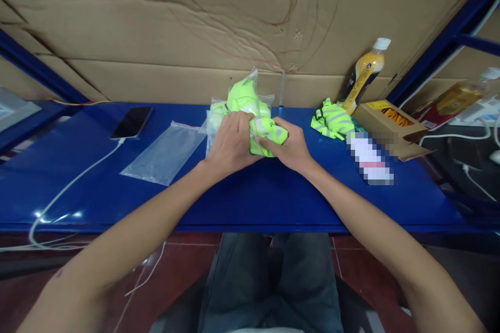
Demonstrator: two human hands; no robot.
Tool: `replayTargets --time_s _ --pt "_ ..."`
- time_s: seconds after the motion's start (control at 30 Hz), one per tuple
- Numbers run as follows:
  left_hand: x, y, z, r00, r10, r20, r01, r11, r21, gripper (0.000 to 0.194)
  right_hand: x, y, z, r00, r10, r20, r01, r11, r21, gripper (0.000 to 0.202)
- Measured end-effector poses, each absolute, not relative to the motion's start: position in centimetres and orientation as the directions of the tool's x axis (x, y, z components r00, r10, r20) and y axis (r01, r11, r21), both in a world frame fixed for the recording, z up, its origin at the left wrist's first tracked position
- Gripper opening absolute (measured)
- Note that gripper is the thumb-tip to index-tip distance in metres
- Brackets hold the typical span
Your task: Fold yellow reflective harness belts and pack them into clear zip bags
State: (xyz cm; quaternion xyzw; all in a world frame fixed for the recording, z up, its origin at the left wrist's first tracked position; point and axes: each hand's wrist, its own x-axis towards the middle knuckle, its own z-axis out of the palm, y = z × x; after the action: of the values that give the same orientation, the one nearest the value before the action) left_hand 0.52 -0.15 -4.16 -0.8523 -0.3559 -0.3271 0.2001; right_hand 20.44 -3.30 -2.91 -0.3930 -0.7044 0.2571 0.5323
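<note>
- what's that person got there?
- a bundle of yellow-green cloth [269, 130] with pale stripes, over the middle of the blue surface [273, 192]. the left hand [233, 140] is curled tight over its left side, and the right hand [291, 144] grips its right end.
- is it inside a bag?
- clear plastic shows at it, but i can't tell how far in it is. just behind, more bagged cloth [242, 94] is bunched up.
- and to the left?
- a flat clear bag [166, 155], then a dark phone [133, 122] with a white cable [121, 141] plugged in.
- over right i see a crumpled striped cloth [332, 119], a bottle [364, 75] just behind it, and a cardboard box [378, 118] beside them.
</note>
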Motion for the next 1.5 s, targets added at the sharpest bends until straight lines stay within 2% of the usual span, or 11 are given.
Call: replayTargets --time_s 0.17,0.27,0.37,0.5,0.6,0.8,1.0,1.17,1.23,1.37,1.5 --pt "1.1 -1.1 -4.7 0.59 0.431 0.682 0.717 -0.668 -0.198 0.05 19.9 -3.6 -4.0 -0.172 0.826 0.537 0.498 0.543 -0.676 0.022" --pt "1.6 -1.5 -4.8 0.576 0.48 0.662 0.725 -0.673 -0.143 0.045 19.8 -3.7 -3.7 -0.172 0.851 0.497 0.586 0.494 -0.642 0.019" --pt "1.5 -1.1 -4.6 0.539 0.543 0.644 0.741 -0.669 -0.056 0.058 20.5 -3.3 -3.0 -0.215 0.891 0.4 0.494 0.453 -0.742 0.022" --pt "0.5 0.4 -4.3 0.446 0.581 0.681 0.765 -0.643 0.048 0.085 21.5 -2.4 -2.5 -0.131 0.944 0.303 0.168 0.322 -0.932 0.056" --pt "-0.2 0.8 -4.2 0.4 0.593 0.699 0.786 -0.614 0.07 0.085 21.5 -2.3 -2.5 -0.099 0.955 0.28 0.049 0.286 -0.957 0.064" --pt "0.4 -0.1 -3.9 0.525 0.578 0.625 0.793 -0.598 -0.114 0.058 20.1 -3.3 -3.2 0.0 0.895 0.446 0.291 0.427 -0.856 0.042" --pt "1.3 -1.1 -3.7 0.604 0.518 0.605 0.762 -0.597 -0.25 0.032 18.2 -3.9 -4.9 -0.012 0.902 0.431 0.112 0.429 -0.896 0.028" --pt "1.6 -1.6 -3.9 0.583 0.503 0.637 0.757 -0.621 -0.202 0.032 18.3 -4.3 -4.2 -0.074 0.91 0.409 0.237 0.414 -0.879 0.011" --pt "1.6 -1.6 -3.7 0.547 0.518 0.658 0.772 -0.616 -0.157 0.033 19.1 -4.0 -3.3 -0.153 0.92 0.362 0.153 0.384 -0.911 0.009" --pt "1.5 -1.5 -3.0 0.513 0.531 0.674 0.776 -0.623 -0.1 0.052 20.5 -3.0 -2.4 -0.25 0.933 0.258 -0.104 0.239 -0.965 0.031" --pt "1.9 -1.9 -3.4 0.577 0.487 0.656 0.745 -0.642 -0.179 0.037 19.9 -3.0 -3.2 -0.245 0.917 0.315 0.015 0.328 -0.945 0.009"
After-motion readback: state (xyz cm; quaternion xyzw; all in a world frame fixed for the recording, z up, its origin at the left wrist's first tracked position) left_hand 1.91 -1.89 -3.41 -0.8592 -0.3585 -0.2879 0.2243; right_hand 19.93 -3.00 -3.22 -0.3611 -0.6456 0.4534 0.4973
